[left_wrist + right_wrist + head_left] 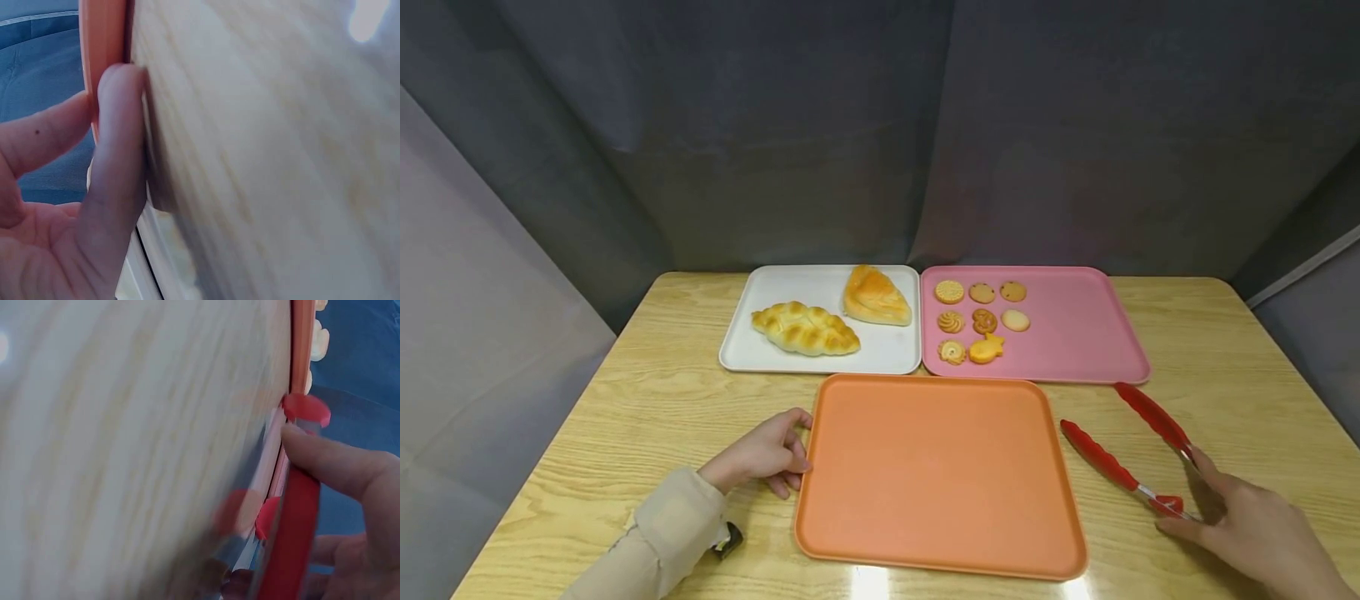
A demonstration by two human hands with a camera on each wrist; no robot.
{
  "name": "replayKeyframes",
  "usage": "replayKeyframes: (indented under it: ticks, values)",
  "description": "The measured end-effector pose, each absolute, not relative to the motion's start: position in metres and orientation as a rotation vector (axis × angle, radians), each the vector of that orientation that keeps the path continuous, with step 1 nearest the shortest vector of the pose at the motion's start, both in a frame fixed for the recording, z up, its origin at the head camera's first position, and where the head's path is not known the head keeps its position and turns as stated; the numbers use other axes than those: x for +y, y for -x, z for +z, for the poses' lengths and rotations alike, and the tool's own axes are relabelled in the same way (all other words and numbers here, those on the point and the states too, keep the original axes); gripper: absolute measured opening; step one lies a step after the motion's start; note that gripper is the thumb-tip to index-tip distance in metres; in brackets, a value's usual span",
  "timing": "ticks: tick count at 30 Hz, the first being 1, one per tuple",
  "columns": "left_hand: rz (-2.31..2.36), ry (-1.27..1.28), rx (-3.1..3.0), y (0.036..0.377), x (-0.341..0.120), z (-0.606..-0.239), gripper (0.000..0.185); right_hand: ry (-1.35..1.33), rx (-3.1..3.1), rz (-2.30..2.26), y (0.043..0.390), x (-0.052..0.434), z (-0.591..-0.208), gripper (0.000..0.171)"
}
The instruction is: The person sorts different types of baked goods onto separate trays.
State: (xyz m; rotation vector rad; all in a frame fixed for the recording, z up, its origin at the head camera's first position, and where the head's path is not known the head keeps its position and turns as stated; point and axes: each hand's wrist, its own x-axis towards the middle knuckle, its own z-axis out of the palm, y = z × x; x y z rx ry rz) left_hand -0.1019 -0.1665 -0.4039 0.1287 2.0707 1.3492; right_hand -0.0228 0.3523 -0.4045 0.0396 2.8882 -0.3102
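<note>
An empty orange tray (940,475) lies in the middle of the wooden table (647,400). My left hand (801,450) is at its left edge, and in the left wrist view my left hand (103,94) pinches the orange rim (103,31) between thumb and a finger. Red tongs (1123,442) lie right of the tray with their arms spread. My right hand (1183,492) holds them at the hinge end. In the right wrist view a finger (350,472) curls over one red arm of the tongs (290,550).
Behind the orange tray stand a white tray (737,354) with two bread loaves (805,327) and a pink tray (1090,325) with several cookies (981,321). Grey curtains close off the back and sides of the table.
</note>
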Motion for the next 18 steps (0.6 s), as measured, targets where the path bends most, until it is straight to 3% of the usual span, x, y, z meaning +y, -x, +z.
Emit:
replayKeyframes:
  ticks: [7,13,18]
  values:
    - [1.345,-0.133,2.092,0.100,-0.165,-0.402,0.043,0.050,2.841,-0.255,0.023,0.354,-0.408,0.115]
    - [1.331,-0.177,2.155,0.100,-0.169,-0.397,0.042,0.183,2.894,-0.442,0.036,0.350,-0.381,0.096]
    - [1.285,-0.315,2.406,0.105,-0.175,-0.385,0.044,0.481,3.151,-0.529,0.062,0.340,-0.360,0.087]
